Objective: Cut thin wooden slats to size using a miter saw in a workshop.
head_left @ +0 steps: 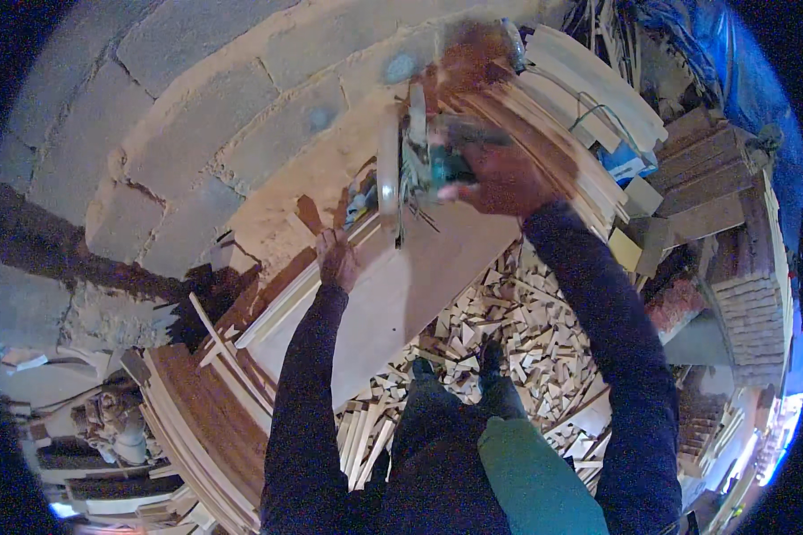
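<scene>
My left hand (337, 260) is closed over a long, pale wooden strip (281, 308) at the back edge of a light board worktop (366, 330). To its right stands a power saw with a round, shiny blade or guard (389, 169) and a teal body (451, 167). My right hand (507, 181) is at the saw's teal body, right of the blade. Motion smears its fingers, so its grip on the saw does not show clearly.
Small wood offcuts (509, 330) heap on the floor around my feet. Long boards (196, 401) lie at the left, and more planks (589, 80) are stacked behind the saw at the right. A block wall (214, 116) rises behind the worktop. A blue sheet (732, 53) hangs far right.
</scene>
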{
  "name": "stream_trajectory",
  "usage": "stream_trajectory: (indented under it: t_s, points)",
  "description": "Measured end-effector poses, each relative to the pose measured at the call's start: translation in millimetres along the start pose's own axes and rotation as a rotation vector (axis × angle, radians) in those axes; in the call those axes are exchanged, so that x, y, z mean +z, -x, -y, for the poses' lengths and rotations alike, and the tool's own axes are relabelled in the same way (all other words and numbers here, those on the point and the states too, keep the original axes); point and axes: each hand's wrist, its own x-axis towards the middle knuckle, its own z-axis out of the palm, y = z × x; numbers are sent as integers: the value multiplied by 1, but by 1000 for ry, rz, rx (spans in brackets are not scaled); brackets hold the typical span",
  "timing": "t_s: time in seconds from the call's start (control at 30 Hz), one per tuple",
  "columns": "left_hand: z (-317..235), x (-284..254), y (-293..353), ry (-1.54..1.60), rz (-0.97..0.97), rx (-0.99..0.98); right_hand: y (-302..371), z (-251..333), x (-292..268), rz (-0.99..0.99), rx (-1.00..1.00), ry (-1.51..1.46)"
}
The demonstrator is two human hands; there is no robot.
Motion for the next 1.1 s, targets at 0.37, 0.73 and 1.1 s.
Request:
stream_trajectory:
  t_s: [0.37,0.73,1.1]
  points:
    - [49,39,0,152,-6,-43,-57,-42,-28,-8,-122,380]
    - [69,6,13,1021,-66,-440,-87,-34,-14,9,-251,161]
    - [63,-86,206,589,-821,-860,-57,-62,-15,133,12,23]
